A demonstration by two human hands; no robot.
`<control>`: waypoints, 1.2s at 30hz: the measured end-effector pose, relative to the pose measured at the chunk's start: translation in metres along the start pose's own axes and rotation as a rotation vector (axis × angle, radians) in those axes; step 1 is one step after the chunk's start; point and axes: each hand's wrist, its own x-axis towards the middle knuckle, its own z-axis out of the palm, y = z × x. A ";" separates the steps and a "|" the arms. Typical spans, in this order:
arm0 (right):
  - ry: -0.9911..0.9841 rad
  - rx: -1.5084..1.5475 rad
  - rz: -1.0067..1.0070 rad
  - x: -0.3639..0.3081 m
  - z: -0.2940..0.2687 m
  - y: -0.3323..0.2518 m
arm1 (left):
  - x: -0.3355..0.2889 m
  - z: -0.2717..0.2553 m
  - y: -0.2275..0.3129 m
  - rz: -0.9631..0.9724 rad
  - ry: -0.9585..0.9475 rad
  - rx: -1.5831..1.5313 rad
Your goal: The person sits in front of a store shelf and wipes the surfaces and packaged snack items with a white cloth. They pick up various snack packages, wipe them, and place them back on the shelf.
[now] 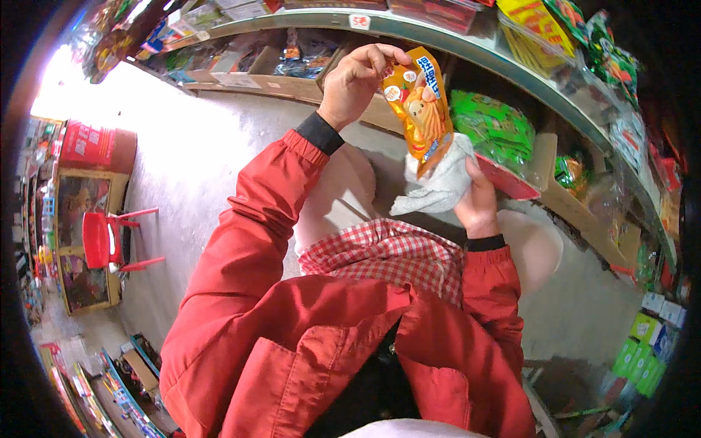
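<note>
My left hand pinches the top corner of an orange snack packet, which hangs tilted in front of the lower shelf. A cartoon figure is printed on the packet's front. In my right hand is a white cloth, its folds bunched against the palm and hanging to the left. The cloth lies against the packet's lower end. Part of the right hand's fingers is hidden behind the cloth.
Ahead, a curved shelf edge runs above cardboard boxes. Green snack packets fill a box just right of my hands. A red chair stands at the left by a wooden cabinet. Green boxes are stacked at lower right.
</note>
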 end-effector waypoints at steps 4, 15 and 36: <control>-0.030 0.055 0.060 -0.001 -0.002 0.003 | 0.001 0.016 -0.023 0.011 -0.014 -0.255; 0.192 -0.191 0.004 -0.005 -0.015 0.009 | 0.000 0.031 -0.052 -0.021 0.127 -0.445; 0.134 -0.317 -0.248 0.000 -0.016 0.014 | -0.036 0.044 -0.084 -0.565 0.358 -0.558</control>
